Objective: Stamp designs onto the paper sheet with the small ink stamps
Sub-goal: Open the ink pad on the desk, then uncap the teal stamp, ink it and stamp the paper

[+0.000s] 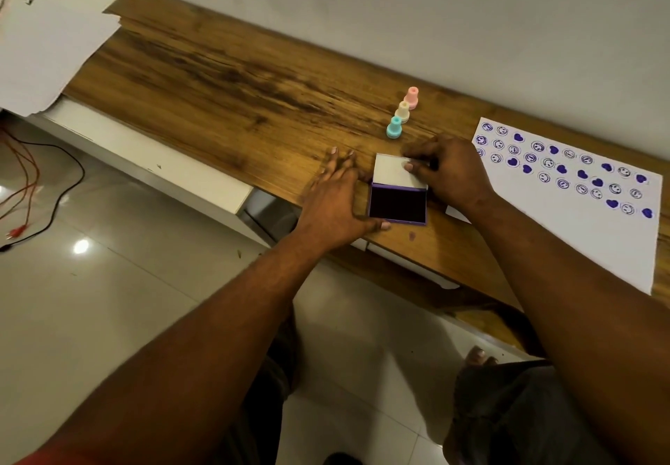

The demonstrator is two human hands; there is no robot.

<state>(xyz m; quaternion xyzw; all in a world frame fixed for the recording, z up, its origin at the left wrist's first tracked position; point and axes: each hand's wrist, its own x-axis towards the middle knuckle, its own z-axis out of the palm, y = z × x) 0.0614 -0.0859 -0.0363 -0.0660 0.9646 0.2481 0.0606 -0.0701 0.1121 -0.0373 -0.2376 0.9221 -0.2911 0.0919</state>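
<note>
Steadying the open purple ink pad (pixel 398 200), the left hand (pixel 335 203) is lying flat against its 9 o'clock side while the right hand (pixel 447 170) is pinching the white lid (pixel 391 172). Best keeping that base braced; the three pastel stamps (pixel 402 112) are standing untouched at 12 o'clock, the stamped white paper sheet (pixel 580 218) lying at 3 o'clock.

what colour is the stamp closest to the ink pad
Teal: the nearest stamp in the row of three, seen in the head view.
</note>
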